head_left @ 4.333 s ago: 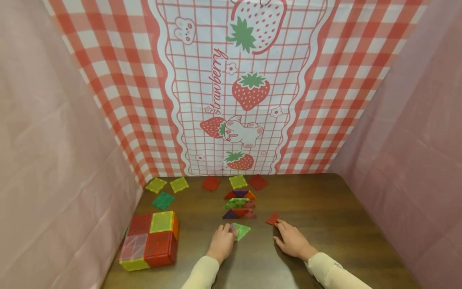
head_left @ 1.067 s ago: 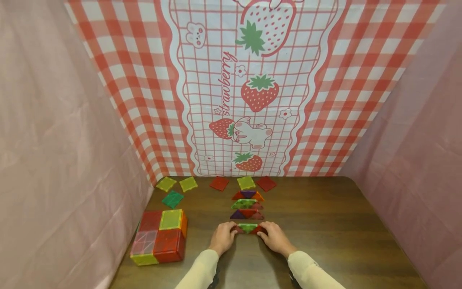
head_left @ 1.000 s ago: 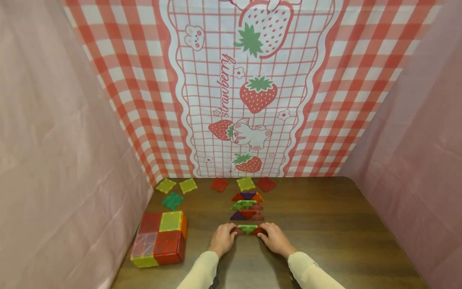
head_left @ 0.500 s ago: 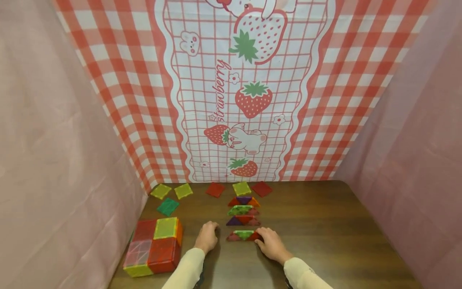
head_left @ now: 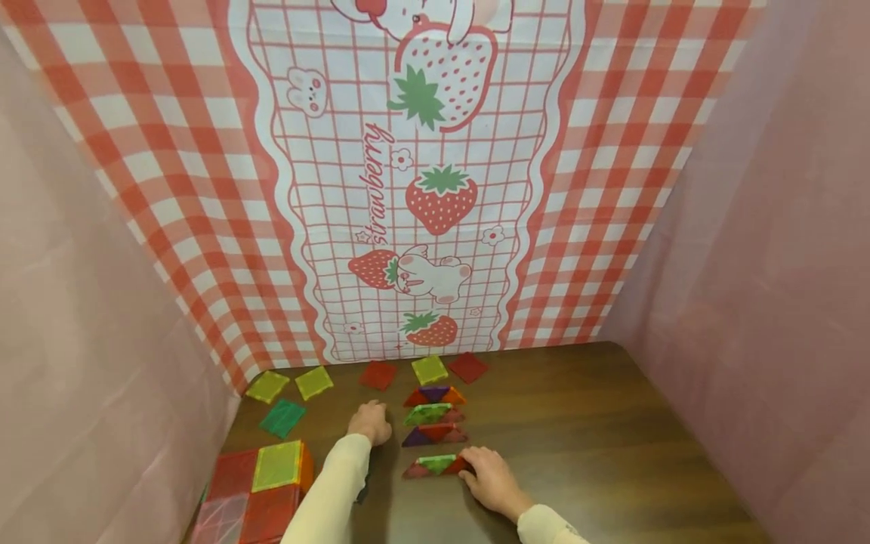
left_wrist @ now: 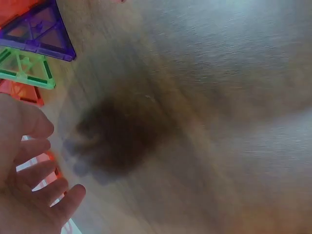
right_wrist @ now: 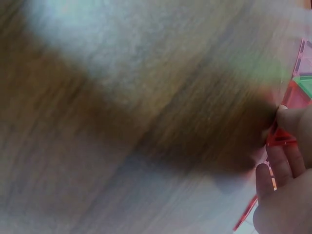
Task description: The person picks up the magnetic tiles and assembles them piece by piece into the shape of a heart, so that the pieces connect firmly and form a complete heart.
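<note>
My right hand (head_left: 492, 480) pinches the red right end of the nearest row of triangular magnetic tiles (head_left: 435, 464), which stands on edge with a green triangle in the middle. In the right wrist view, thumb and fingers are on either side of the red triangle tile (right_wrist: 298, 97). My left hand (head_left: 370, 423) holds nothing and is above the table, left of the rows and just in front of a red square tile (head_left: 378, 375). Its fingers are loosely bent in the left wrist view. Behind the nearest row stand the purple-red row (head_left: 435, 434), the green row (head_left: 428, 414) and the orange-purple row (head_left: 435, 394).
A block of joined square tiles (head_left: 275, 506) sits at the left of the wooden table (head_left: 578, 453). Yellow tiles (head_left: 314, 383), a green tile (head_left: 282, 418), another yellow tile (head_left: 430, 369) and a dark red tile (head_left: 468, 367) lie toward the back, below the checked cloth (head_left: 435, 227).
The loose triangles became one upright row, held at both ends. My left hand then released its end and moved left and toward the back. My right hand keeps its grip; the head view shifted.
</note>
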A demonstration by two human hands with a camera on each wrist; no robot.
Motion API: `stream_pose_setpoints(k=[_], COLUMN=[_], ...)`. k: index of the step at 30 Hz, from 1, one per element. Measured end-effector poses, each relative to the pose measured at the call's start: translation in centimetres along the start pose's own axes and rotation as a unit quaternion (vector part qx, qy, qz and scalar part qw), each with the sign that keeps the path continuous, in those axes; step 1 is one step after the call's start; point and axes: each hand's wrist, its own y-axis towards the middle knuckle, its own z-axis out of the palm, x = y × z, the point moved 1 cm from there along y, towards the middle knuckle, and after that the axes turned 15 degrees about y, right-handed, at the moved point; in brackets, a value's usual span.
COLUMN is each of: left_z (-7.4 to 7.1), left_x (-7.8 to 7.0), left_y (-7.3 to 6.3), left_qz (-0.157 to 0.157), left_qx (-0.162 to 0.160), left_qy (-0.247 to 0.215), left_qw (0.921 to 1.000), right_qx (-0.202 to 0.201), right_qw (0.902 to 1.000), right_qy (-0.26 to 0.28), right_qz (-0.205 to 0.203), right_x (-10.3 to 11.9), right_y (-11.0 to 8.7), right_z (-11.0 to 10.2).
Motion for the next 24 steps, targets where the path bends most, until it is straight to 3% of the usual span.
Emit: stream_pose_setpoints(k=[4,10,16,19,24], left_z=[0.5,0.5,0.9,0.9,0.8], left_x=[0.7,1.9,2.2,2.0,0.5], left_y=[0.6,1.2,1.5,1.7,2.5], left_qz=[0.009,-0.019,-0.023,-0.029,-0.007], left_qx=[0.021,0.045,0.059,0.059,0.018], left_qy=[0.013,0.009,0.002,0.002,0.029], left_qw=[0.9996,0.9988,0.9980,0.9978,0.9994], right_qx=[-0.001,-0.009,-0.006,-0.008,-0.036], right_qw=[1.0000,0.9997,0.9994,0.9990,0.9986], right_qy=[-0.001,-0.001,0.011,0.014,0.006], right_qz=[-0.009,-0.023,-0.033,-0.042,-0.039], right_x=[0.4,0.7,1.0,0.9,-0.5], right_y=[-0.3,-0.7,-0.7,-0.6,-0.1], right_z=[0.6,1.3,1.7,1.8,1.1])
